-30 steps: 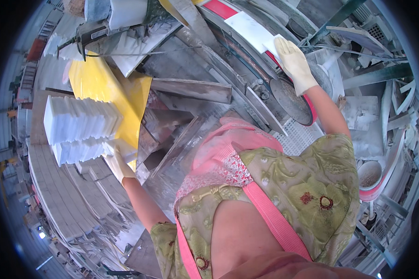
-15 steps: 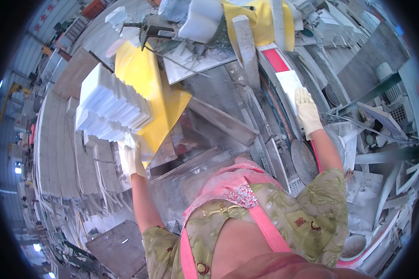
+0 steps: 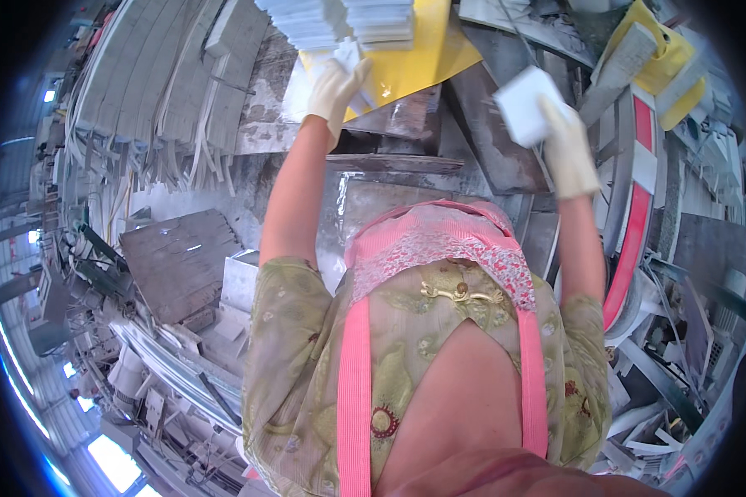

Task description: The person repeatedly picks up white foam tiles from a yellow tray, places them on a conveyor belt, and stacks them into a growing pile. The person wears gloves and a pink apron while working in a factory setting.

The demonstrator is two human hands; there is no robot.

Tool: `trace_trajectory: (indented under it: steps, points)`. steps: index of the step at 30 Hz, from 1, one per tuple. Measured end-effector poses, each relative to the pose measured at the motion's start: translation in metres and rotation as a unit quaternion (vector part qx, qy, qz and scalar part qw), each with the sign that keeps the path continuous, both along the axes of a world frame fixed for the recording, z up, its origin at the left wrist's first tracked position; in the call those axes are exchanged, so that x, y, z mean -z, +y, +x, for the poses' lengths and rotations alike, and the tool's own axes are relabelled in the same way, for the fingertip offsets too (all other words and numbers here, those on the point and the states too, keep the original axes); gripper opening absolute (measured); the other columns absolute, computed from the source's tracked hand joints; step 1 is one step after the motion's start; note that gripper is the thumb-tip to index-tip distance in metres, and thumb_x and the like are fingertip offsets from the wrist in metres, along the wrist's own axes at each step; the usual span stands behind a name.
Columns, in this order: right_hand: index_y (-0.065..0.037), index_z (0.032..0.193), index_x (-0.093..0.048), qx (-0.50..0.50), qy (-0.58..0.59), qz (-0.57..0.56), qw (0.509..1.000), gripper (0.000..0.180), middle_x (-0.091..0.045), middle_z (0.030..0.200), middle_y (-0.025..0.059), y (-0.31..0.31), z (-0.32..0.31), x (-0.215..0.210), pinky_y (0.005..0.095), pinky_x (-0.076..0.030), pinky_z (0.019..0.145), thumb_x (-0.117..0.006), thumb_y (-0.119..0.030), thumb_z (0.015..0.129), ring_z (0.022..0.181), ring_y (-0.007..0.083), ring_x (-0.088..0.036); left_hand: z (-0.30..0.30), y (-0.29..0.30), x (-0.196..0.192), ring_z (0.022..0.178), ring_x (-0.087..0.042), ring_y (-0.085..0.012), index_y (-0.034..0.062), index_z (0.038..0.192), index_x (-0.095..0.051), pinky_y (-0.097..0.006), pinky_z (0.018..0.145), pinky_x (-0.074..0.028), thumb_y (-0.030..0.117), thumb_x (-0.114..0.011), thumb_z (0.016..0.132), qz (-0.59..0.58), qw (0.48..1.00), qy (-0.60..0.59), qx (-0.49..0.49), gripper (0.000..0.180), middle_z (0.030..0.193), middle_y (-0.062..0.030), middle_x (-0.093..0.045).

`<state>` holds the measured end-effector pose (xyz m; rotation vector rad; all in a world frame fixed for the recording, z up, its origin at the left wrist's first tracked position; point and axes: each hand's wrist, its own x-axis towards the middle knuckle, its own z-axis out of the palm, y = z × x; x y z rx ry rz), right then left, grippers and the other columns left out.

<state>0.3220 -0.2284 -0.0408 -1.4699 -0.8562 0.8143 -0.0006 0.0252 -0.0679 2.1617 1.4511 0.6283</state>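
White cotton gloves are worn on both hands in the head view. The left hand is stretched forward to the near edge of a yellow board, where its fingers are pressed together on the lower corner of a stack of white tiles standing on that board. The right hand is raised just right of the board, and a single white tile is pinched by its edge between thumb and fingers, held clear of the stack and tilted.

Judging by this, a tile is being moved between the stack and the machine side; the next move calls for a firm grip on the loose tile while the stack is steadied.

Grey, dust-caked metal plates make up the work surface below the board. A red and white curved guard is seen at the right edge. Rows of pale slabs are stacked beyond the left edge, and a dark wooden pallet lies on the workshop floor.
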Motion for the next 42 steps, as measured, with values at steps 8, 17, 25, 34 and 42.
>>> trace_trajectory:
  steps: [8,17,25,34,42]
  points:
    - [-0.001,0.106,-0.069,0.045,0.056,0.010,0.997,0.048,-0.071,0.088,0.0110,0.167,-0.199,0.018,0.0413,-0.052,0.072,-0.072,-0.046,0.091,0.075,0.0215,-0.066,-0.040,-0.001,0.012,0.134,-0.052,-0.0333,0.0039,0.148,-0.049,-0.039,0.110,-0.040,0.034,-0.062,0.098,0.068,0.957,0.225,0.171,0.060,0.142,-0.0202,-0.057]
    - [-0.004,0.156,-0.036,-0.322,0.323,0.022,0.890,0.081,-0.043,0.156,0.0129,0.120,-0.170,0.006,0.0306,-0.034,0.117,-0.050,-0.061,0.100,0.142,0.0251,-0.045,0.018,-0.039,-0.045,0.117,-0.060,-0.0258,-0.0075,0.137,-0.051,-0.039,0.104,-0.044,0.036,-0.085,0.079,-0.165,0.947,-0.276,-0.020,0.080,0.124,-0.0173,-0.065]
    - [-0.003,0.109,-0.075,-0.009,-0.100,0.079,0.992,0.039,-0.076,0.104,0.0142,0.039,0.007,0.038,0.0376,-0.053,0.089,-0.060,-0.037,0.098,0.098,0.0258,-0.071,0.038,-0.063,-0.062,0.128,-0.054,-0.0318,-0.0098,0.149,-0.034,-0.042,0.109,-0.042,0.025,-0.075,0.087,-0.154,0.963,-0.199,-0.095,0.082,0.140,-0.0253,-0.053]
    - [-0.006,0.127,-0.067,0.325,-0.419,-0.200,0.824,0.047,-0.067,0.129,0.0163,-0.158,0.240,0.066,0.0411,-0.047,0.100,-0.056,-0.042,0.099,0.118,0.0335,-0.062,0.047,-0.078,-0.067,0.125,-0.056,-0.0287,0.0030,0.156,-0.031,-0.041,0.103,-0.047,0.024,-0.069,0.093,-0.196,0.956,-0.194,-0.099,0.076,0.144,-0.0185,-0.050]
    - [-0.007,0.150,-0.046,0.037,-0.510,-0.371,0.776,0.082,-0.041,0.157,0.0167,-0.162,0.258,0.046,0.0545,-0.026,0.119,-0.073,-0.046,0.083,0.147,0.0328,-0.034,0.047,-0.071,-0.066,0.133,-0.049,-0.0299,0.0035,0.158,-0.028,-0.045,0.110,-0.041,0.027,-0.072,0.092,-0.206,0.951,-0.201,-0.110,0.082,0.149,-0.0169,-0.046]
